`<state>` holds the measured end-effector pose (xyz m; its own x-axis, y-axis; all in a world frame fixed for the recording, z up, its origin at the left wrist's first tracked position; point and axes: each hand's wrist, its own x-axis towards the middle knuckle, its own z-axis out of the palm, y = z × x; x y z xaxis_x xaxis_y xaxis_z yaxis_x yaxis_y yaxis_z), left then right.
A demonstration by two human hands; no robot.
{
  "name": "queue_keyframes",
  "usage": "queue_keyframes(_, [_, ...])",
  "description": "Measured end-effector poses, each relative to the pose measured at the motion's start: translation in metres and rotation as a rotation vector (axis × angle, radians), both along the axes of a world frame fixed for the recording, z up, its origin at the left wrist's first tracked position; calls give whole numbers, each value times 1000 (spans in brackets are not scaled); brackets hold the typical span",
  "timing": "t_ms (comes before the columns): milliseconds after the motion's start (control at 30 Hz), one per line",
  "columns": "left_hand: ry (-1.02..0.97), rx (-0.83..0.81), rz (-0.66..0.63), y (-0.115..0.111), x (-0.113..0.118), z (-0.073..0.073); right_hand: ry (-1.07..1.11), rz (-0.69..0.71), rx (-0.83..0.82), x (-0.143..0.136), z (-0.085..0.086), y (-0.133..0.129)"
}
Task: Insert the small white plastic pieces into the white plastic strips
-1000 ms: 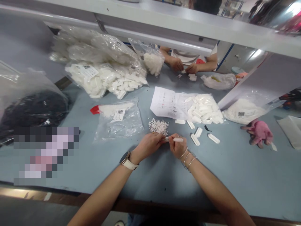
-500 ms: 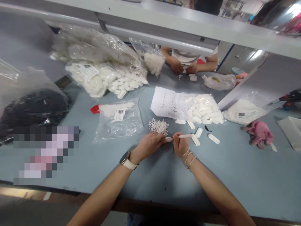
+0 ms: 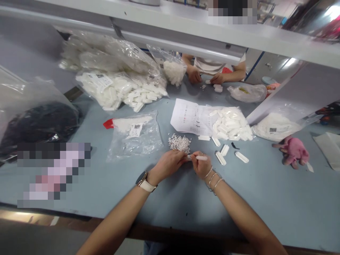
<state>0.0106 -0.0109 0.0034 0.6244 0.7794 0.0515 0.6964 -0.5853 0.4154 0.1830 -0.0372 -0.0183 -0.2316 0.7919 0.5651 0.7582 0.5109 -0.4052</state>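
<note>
My left hand [image 3: 171, 163], with a watch on the wrist, is closed on a small white piece [image 3: 188, 157] lying at its fingertips. Touching the other end of that piece, my right hand [image 3: 200, 165] is closed round a white pen-like tool [image 3: 202, 158], whose rear end sticks out to the right. A pile of tiny white parts [image 3: 180, 142] lies just beyond my left hand. Several white oblong pieces [image 3: 220, 158] rest to the right of my right hand, near a small black scrap [image 3: 234, 146].
Behind are a printed sheet [image 3: 186, 117] and a bag of white pieces [image 3: 231, 124]. A flat clear bag [image 3: 132, 141] and full bags [image 3: 106, 88] lie left, a pink glove [image 3: 294, 150] right. Another person's hands [image 3: 195, 75] work across the table [image 3: 148, 219].
My right hand has moved slightly left with the tool, and less of the tool shows. My left hand has barely moved. Across the table, the other person's hands have moved apart.
</note>
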Motion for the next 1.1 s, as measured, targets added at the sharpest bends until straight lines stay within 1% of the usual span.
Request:
queue_keyframes(67, [-29, 3, -6, 0, 1, 1, -20, 18, 36, -1, 2, -1])
queue_keyframes(233, [-73, 16, -83, -1, 2, 5, -25, 26, 90, -4, 6, -1])
queue_keyframes(333, [-82, 21, -102, -1, 2, 7, 0, -11, 91, -2, 5, -2])
queue_keyframes(433, [-84, 34, -110, -1, 1, 6, 71, -69, 80, 1, 1, -3])
queue_keyframes(500, [-89, 37, -106, -1, 1, 3, 109, -91, 67, 3, -2, -3])
queue_keyframes(600, [-96, 43, -89, 0, 1, -2, 101, -101, 51, 3, -3, -2])
queue_keyframes(733, [-63, 44, -7, 0, 0, -9, 61, -125, 14, 2, -2, 1])
queue_keyframes(867, [-36, 18, 11, 0, -1, -9, 91, -135, -28, 2, -2, 1])
queue_keyframes(1033, [-61, 8, 14, -1, -1, -7, 242, -167, -115, 3, -4, -4])
queue_keyframes(1100, [-73, 14, 7, 0, -1, -8, 269, -166, -137, 4, -4, -5])
